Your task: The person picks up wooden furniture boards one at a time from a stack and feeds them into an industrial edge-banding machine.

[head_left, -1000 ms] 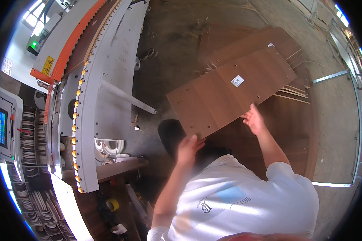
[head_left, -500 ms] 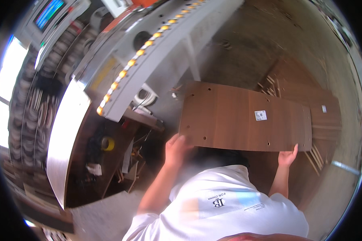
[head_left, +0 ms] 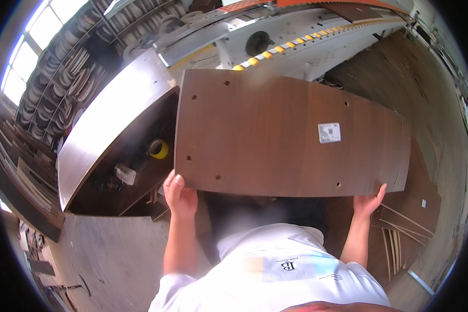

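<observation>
A long brown wood-grain panel (head_left: 265, 135) with several drilled holes lies across my view, held up before me by its near edge. My left hand (head_left: 181, 196) grips the near left corner, thumb at the edge and the other fingers partly hidden beneath. My right hand (head_left: 368, 203) holds the near edge close to the right end, its thumb pointing up and its remaining fingers mostly under the panel. A white printed label (head_left: 329, 133) is stuck on the upper face, right of the middle.
Beyond the panel runs a machine with a row of yellow rollers (head_left: 280, 49). On the left, a metal-topped table (head_left: 109, 125) has a dark shelf below with a yellow tape roll (head_left: 159, 149). Further brown panels (head_left: 418, 182) and thin strips (head_left: 392, 249) lie at right.
The panel has come left and looks larger, its left end now beside the metal-topped table. My left hand has moved left with it. The view has turned, and the machine appears farther right.
</observation>
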Action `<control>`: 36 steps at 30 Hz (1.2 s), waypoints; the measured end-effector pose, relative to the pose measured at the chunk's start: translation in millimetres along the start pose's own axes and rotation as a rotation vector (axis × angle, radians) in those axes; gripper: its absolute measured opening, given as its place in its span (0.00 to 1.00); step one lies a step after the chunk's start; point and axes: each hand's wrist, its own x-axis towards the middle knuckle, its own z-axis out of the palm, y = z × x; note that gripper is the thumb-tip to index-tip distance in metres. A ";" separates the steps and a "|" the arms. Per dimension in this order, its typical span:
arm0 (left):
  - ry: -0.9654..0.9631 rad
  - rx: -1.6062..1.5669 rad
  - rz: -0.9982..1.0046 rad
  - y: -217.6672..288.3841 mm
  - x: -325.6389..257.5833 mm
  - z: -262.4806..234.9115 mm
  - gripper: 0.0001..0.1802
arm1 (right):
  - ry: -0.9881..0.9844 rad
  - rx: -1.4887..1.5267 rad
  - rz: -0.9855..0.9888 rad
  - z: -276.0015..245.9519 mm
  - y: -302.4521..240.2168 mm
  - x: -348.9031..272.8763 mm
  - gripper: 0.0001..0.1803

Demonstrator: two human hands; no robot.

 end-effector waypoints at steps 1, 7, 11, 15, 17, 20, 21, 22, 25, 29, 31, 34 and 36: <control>0.021 -0.027 0.022 2.1 4.8 -10.5 0.18 | -0.035 0.007 0.011 12.9 8.1 11.4 0.34; 0.150 -0.153 0.042 39.2 35.7 -69.2 0.17 | -0.088 -0.125 0.065 144.7 73.1 47.4 0.30; 0.092 -0.162 0.126 61.2 45.7 -83.8 0.19 | 0.027 -0.221 0.132 221.6 122.1 50.6 0.28; 0.107 0.056 0.027 67.5 48.0 -65.9 0.21 | -0.046 -0.411 0.225 267.7 174.8 72.6 0.28; 0.077 0.227 0.006 64.9 48.0 -53.6 0.21 | -0.233 -0.666 0.333 279.9 188.2 92.4 0.32; 0.096 0.307 0.059 61.5 45.1 -40.6 0.20 | -0.613 -1.031 0.486 290.7 190.7 123.8 0.35; 0.121 0.321 0.097 61.3 43.3 -42.2 0.19 | -0.597 -1.080 0.414 291.6 190.3 119.0 0.32; 0.145 0.335 0.134 61.5 42.5 -44.2 0.19 | -0.602 -1.126 0.239 288.8 190.2 114.0 0.30; 0.320 0.310 0.264 59.7 31.9 -66.5 0.17 | -0.633 -1.271 -0.282 278.1 192.6 98.1 0.24; 0.641 0.219 0.403 64.0 13.1 -100.9 0.20 | -0.814 -1.538 -0.857 278.5 196.7 94.8 0.31; 0.736 0.181 0.496 71.4 10.4 -114.4 0.25 | -0.814 -1.593 -0.934 279.1 202.3 97.6 0.35; 0.803 0.290 0.639 87.8 17.4 -97.2 0.28 | -0.823 -1.660 -1.017 276.6 210.8 107.8 0.41; 0.790 0.361 0.657 96.7 24.7 -102.1 0.28 | -0.803 -1.673 -1.068 278.8 215.3 110.2 0.42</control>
